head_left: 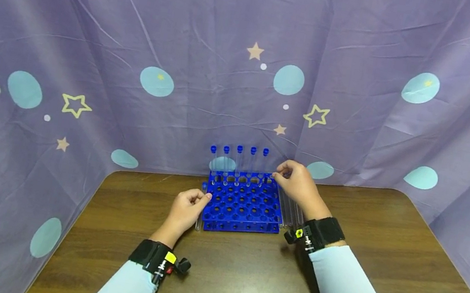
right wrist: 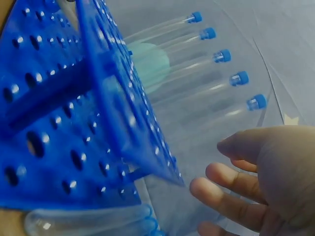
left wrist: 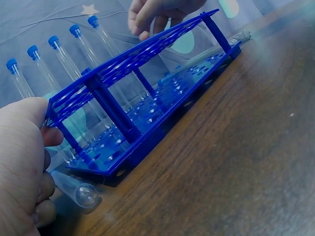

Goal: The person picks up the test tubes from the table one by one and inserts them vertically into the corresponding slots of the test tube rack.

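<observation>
A blue test tube rack stands on the table near the back. Along its back row, several clear test tubes with blue caps stand upright. My left hand grips the rack's left edge, thumb on top and a finger underneath in the left wrist view. Beside that hand a capped test tube lies on the table. At the rack's back right corner is my right hand; in the right wrist view its thumb and fingers are parted with nothing between them, close to the last upright tube.
Several more test tubes lie on the wooden table along the rack's right side, partly under my right hand and wrist. A purple patterned curtain hangs right behind the table's back edge.
</observation>
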`<action>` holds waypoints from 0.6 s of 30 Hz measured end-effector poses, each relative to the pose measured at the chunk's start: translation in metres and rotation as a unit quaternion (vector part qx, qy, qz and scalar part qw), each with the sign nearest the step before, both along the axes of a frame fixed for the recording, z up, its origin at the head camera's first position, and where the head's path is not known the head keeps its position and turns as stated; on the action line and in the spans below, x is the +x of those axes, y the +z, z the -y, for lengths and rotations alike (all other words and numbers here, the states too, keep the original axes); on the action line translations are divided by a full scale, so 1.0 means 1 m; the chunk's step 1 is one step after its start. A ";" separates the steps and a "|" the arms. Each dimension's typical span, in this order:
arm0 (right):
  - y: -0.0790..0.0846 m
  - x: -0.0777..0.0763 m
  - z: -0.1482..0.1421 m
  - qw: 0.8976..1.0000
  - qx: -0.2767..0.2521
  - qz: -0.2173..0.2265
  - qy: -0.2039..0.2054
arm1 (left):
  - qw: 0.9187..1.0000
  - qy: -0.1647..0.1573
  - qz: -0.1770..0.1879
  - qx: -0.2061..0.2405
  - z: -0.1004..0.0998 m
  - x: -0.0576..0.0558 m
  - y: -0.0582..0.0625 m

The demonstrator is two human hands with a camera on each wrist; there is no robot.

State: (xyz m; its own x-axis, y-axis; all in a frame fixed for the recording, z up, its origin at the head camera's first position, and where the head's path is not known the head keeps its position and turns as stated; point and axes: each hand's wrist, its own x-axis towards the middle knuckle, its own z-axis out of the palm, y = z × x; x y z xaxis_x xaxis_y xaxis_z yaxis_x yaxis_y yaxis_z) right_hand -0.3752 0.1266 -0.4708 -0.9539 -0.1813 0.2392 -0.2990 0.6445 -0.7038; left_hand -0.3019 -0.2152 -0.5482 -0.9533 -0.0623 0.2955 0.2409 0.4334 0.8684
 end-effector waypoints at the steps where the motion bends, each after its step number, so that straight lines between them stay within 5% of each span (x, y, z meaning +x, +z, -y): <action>1: -0.001 0.002 -0.002 1.000 -0.002 0.004 -0.003 | 1.000 0.000 -0.001 -0.001 0.000 0.000 0.000; 18: -0.008 0.004 -0.042 0.997 0.036 -0.011 -0.063 | 1.000 0.005 -0.002 -0.021 0.001 -0.003 -0.002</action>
State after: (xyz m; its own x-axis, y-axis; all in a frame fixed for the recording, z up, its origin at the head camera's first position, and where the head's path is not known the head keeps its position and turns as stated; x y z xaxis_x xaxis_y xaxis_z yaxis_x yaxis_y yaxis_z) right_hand -0.3714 0.1687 -0.4788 -0.9647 -0.0771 0.2516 -0.2273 0.7260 -0.6490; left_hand -0.3046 -0.2159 -0.5500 -0.9512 -0.0599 0.3028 0.2403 0.4719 0.8483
